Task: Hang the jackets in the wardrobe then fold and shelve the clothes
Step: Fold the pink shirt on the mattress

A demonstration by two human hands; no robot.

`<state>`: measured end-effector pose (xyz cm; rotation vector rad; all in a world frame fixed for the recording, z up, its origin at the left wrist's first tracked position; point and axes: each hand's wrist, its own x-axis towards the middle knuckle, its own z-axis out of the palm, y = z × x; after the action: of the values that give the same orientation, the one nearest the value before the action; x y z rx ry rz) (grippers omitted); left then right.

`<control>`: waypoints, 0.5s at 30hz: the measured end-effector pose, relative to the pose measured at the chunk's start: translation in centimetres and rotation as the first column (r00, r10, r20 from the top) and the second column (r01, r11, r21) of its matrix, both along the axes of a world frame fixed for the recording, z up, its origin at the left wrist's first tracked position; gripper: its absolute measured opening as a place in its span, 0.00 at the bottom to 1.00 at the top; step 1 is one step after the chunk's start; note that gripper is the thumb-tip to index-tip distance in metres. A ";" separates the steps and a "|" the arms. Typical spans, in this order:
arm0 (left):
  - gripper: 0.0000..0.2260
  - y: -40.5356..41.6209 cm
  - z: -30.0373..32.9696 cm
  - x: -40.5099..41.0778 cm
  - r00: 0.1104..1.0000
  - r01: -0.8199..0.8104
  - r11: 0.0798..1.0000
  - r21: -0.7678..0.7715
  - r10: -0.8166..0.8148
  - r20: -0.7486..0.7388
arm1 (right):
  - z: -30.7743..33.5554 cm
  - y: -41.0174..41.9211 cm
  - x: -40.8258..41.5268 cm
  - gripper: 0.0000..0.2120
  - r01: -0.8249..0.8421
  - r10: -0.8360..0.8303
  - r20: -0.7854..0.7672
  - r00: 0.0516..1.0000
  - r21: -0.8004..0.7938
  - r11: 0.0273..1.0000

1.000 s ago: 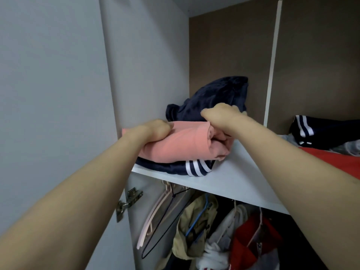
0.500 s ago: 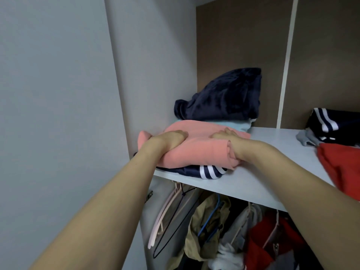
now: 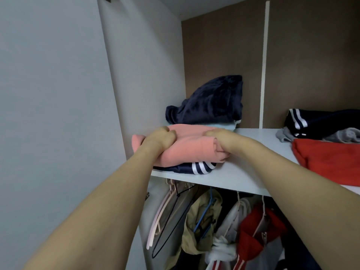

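Both hands were clamped on the folded pink garment (image 3: 187, 151): the left hand (image 3: 158, 140) gripped its left end and the right hand (image 3: 219, 140) its right end, w/ fingers curled into the cloth. The garment lay under the hands, on top of a navy striped piece (image 3: 196, 168), near the front edge of the shelf (image 3: 233, 176). Behind the hands sat a dark navy bundle (image 3: 210, 102).

Risks, as I judged them: if the hands let go too near the edge, the pile could slide off toward the hanging jackets (image 3: 204, 223) below. A hard push could crumple the fold, or shove the navy bundle behind. The striped piece underneath could also drag fwd if the hands pulled back.
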<state>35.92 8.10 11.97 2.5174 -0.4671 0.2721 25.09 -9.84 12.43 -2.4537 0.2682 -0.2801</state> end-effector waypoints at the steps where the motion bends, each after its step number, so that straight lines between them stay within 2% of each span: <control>1: 0.18 0.4 0.3 -0.6 0.999 -0.006 0.996 -0.089 0.011 0.053 | 0.2 -1.1 -0.5 0.19 0.008 -0.008 0.119 0.993 0.001 1.000; 4: 0.19 1.6 1.3 -2.3 0.965 0.020 0.983 -0.184 0.029 0.260 | 1.3 -0.5 -2.9 0.28 0.103 -0.106 0.257 0.961 0.025 0.994; 8: 0.21 2.8 2.4 -5.1 0.844 0.095 0.990 -0.107 -0.023 0.535 | 2.4 0.2 -6.6 0.31 0.258 -0.188 0.414 0.891 -0.120 0.959; 15: 0.22 0.7 3.8 -10.4 0.634 0.277 0.959 0.053 -0.224 0.740 | 3.1 2.2 -15.0 0.32 0.471 -0.333 0.479 0.812 -0.201 0.859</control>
<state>25.55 8.83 15.82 2.1323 -1.0948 1.2076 10.07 -7.67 15.51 -2.5285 0.5969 -1.1179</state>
